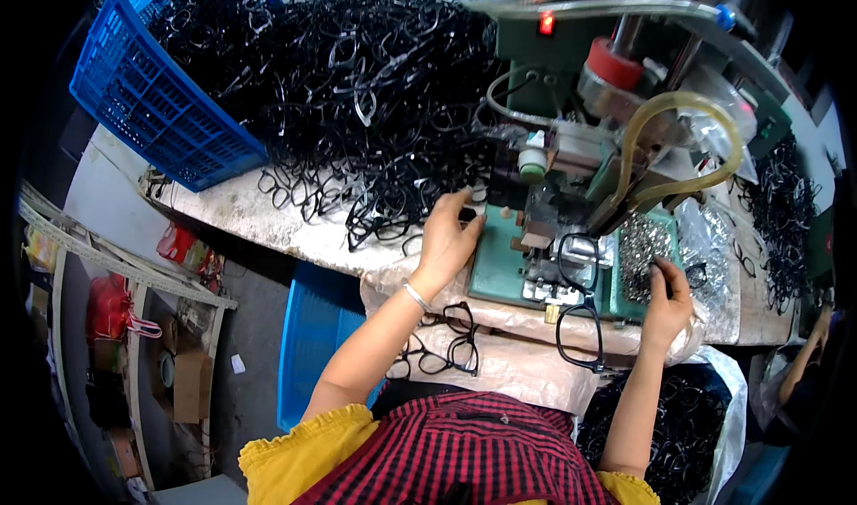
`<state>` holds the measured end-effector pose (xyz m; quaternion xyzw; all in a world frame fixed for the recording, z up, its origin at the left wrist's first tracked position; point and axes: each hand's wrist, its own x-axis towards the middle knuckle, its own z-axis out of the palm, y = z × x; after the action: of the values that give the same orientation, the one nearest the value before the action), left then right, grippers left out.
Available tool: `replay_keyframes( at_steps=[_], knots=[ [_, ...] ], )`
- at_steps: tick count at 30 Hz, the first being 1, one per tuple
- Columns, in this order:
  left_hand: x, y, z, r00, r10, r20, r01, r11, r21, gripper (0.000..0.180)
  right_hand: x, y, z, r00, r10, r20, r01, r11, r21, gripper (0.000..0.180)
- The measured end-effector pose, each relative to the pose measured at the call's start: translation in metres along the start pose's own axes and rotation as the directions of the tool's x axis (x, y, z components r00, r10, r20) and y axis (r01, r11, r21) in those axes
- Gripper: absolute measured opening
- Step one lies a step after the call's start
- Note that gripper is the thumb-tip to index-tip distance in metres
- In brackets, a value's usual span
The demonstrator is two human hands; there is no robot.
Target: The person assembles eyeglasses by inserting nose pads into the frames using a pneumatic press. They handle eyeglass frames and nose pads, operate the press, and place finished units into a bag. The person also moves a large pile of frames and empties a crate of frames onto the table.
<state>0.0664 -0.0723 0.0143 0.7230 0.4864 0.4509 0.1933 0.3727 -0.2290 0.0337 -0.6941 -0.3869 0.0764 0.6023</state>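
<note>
My left hand [446, 240] is at the left edge of the green machine base [496, 268], thumb and fingers apart, beside the pile of black glasses frames [384, 103]. I cannot see anything held in it. A black glasses frame [583, 308] rests upright at the machine's metal fixture [546, 292], its lower rim hanging past the front edge. My right hand [669, 308] is over a green tray holding many small metal parts [644, 250]. Its thumb and fingertips are pinched together; whatever may be between them is too small to make out.
A blue plastic crate [165, 94] tips frames onto the table at the far left. Several frames [451, 349] lie before me on brown wrapping. A bag of frames [661, 429] is by my right forearm, a blue bin [312, 326] below left. A yellowish hose [683, 103] loops over the tray.
</note>
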Motion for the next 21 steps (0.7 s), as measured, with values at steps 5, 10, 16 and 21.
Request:
replay_keyframes(
  at_steps=[5,10,16,21],
  knots=[
    [0.020,-0.007,0.024,0.999,-0.022,0.028,0.023,1.000,-0.018,0.025,0.008,-0.043,0.024,0.996,-0.069,0.048,0.066,0.996,0.063,0.015],
    [0.014,0.001,0.018,0.999,-0.011,-0.047,0.012,1.000,0.011,0.021,0.019,-0.037,0.039,0.992,0.034,0.123,-0.046,0.994,0.096,0.013],
    [0.020,0.024,-0.079,0.955,0.198,-0.220,-0.169,0.975,0.141,0.016,-0.029,0.008,-0.039,0.995,-0.074,-0.067,0.057,0.972,-0.227,0.011],
    [0.100,0.004,-0.084,0.912,0.396,-0.105,-0.284,0.797,0.533,0.021,-0.046,0.012,-0.053,0.996,0.013,-0.085,-0.025,0.990,-0.140,0.009]
  ],
)
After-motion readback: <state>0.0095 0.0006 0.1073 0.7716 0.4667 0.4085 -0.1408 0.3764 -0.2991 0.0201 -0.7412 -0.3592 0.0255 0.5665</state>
